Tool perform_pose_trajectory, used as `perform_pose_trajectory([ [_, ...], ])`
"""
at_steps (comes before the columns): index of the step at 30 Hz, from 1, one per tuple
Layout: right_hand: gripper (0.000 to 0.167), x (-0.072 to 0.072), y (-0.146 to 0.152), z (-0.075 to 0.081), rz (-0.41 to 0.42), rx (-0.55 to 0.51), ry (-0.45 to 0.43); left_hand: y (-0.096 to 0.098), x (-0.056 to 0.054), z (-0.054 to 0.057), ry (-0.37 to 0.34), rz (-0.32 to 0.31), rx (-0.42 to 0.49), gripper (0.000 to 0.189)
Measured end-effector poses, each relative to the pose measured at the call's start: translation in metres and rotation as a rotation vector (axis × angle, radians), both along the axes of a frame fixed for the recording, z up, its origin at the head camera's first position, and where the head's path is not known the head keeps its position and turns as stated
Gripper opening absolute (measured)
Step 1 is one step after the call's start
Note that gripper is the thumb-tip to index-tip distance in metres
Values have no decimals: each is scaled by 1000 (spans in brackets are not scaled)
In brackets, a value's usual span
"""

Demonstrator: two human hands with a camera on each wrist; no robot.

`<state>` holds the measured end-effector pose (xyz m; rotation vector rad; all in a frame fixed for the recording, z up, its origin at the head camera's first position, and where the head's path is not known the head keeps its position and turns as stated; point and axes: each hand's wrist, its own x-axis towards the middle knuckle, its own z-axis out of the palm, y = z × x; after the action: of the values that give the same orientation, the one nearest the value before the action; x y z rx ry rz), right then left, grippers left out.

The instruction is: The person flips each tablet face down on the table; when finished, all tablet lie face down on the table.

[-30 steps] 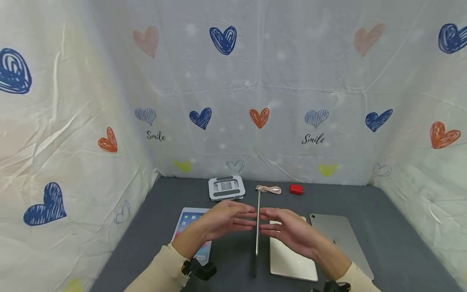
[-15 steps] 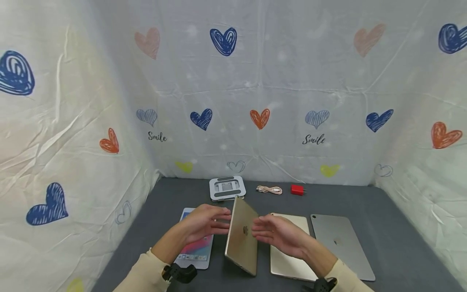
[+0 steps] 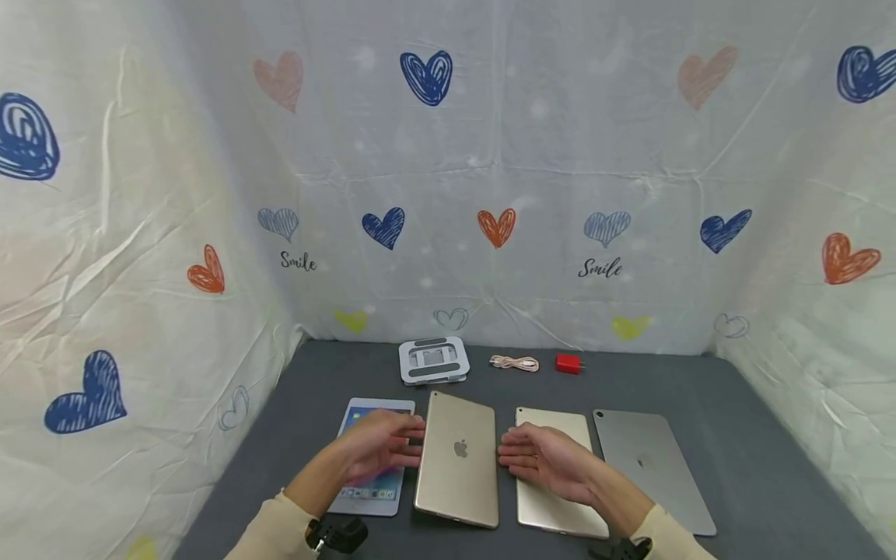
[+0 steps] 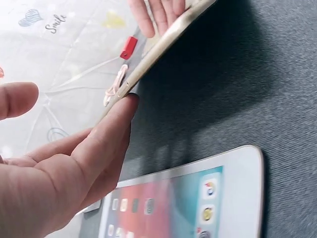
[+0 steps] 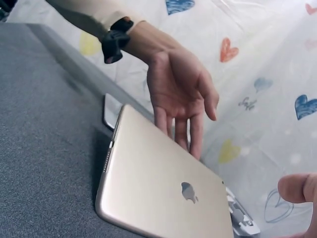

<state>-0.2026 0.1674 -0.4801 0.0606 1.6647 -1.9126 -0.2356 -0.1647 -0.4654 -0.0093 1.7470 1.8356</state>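
A gold tablet (image 3: 458, 470) leans at a low tilt in the middle of the table, its back with the apple logo facing up and its left edge raised. My left hand (image 3: 381, 447) has its extended fingers at that raised edge; in the left wrist view a fingertip (image 4: 130, 101) touches the rim. My right hand (image 3: 553, 459) is beside the tablet's right edge, fingers straight, above a second gold tablet (image 3: 560, 509). Under my left hand lies a white tablet (image 3: 371, 504) with its screen lit. In the right wrist view, the tilted tablet partly hides my left fingers.
A grey tablet (image 3: 654, 467) lies face down at the right. Along the back are a folded silver stand (image 3: 435, 360), a coiled cable (image 3: 514, 363) and a red charger plug (image 3: 568, 363). A curtain (image 3: 532, 280) printed with hearts rises behind the table.
The middle gold tablet has gone from standing edge-on between my hands to leaning left, then down to a low tilt with its back up. My left hand has moved left and lower.
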Motion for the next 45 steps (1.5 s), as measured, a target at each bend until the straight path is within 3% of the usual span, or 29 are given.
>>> perform_pose_trajectory([
  [13, 63, 2, 5, 0, -37, 17, 3, 15, 3, -15, 32, -3, -102, 45],
  [30, 66, 5, 7, 4, -36, 5, -7, 20, 4, -14, 79, 33, -177, 53],
  [34, 67, 3, 4, 7, -17, 10, 0, 9, 8, -10, 95, 18, -151, 60],
  [40, 70, 0, -6, 15, 19, -27, 30, -27, 8, -8, 30, -51, 31, 70],
  [45, 70, -4, -20, 19, 52, -83, 35, -66, 8, -11, -17, -82, 161, 62],
])
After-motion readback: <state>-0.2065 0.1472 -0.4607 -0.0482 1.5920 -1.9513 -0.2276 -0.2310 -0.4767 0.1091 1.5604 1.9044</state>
